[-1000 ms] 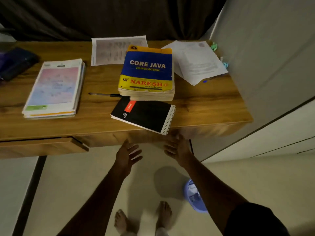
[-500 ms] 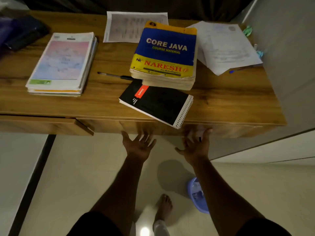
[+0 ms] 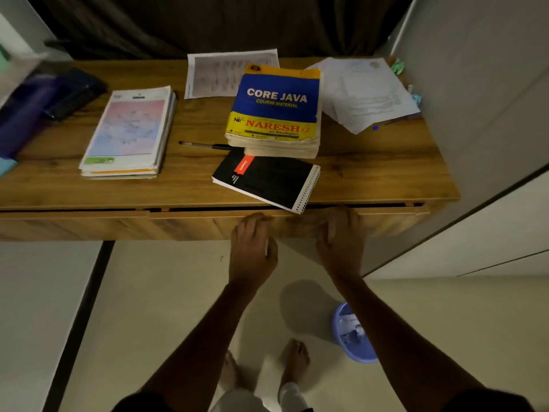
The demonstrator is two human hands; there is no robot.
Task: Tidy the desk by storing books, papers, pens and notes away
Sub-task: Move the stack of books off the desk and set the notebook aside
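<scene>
Fingers of left hand [image 3: 252, 251] and right hand [image 3: 341, 242] curled over top edge of wooden drawer front [image 3: 193, 226], gripping it. Thick blue-yellow Core Java book [image 3: 276, 105] on wooden bench [image 3: 371, 173], overlapping black spiral notebook [image 3: 267, 179]; black pen [image 3: 205, 145] just left.

A home study corner, this; wood-grain desk [image 3: 89, 194] against a dark curtain [image 3: 208, 25], thick blue-and-yellow course book [image 3: 276, 108], bare feet [image 3: 294, 358] on pale floor [image 3: 148, 292].

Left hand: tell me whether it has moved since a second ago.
Yes. The left hand has moved forward from over the floor onto the brown wooden desk's drawer front, fingers hooked over its top edge.
</scene>
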